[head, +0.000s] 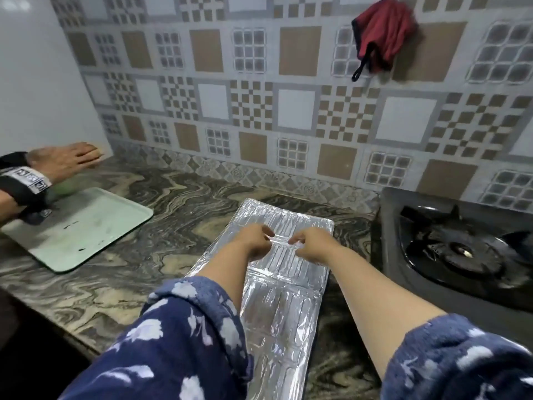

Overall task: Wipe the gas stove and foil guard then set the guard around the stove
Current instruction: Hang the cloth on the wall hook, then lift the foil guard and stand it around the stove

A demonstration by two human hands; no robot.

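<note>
The folded silver foil guard (pixel 284 287) lies flat on the marble counter, its long side running away from me. My left hand (pixel 255 241) and my right hand (pixel 310 245) rest side by side on its far half, fingertips pinching a raised crease of foil between them. The black gas stove (pixel 450 249) stands to the right of the guard, its burner and pan support visible. No wiping cloth is in either hand.
A pale green tray (pixel 83 229) sits on the counter at the left, where another person's hand (pixel 65 161) with a black wrist strap hovers over something green. A red cloth (pixel 380 36) hangs on the tiled wall above the stove. The counter's front edge runs along the lower left.
</note>
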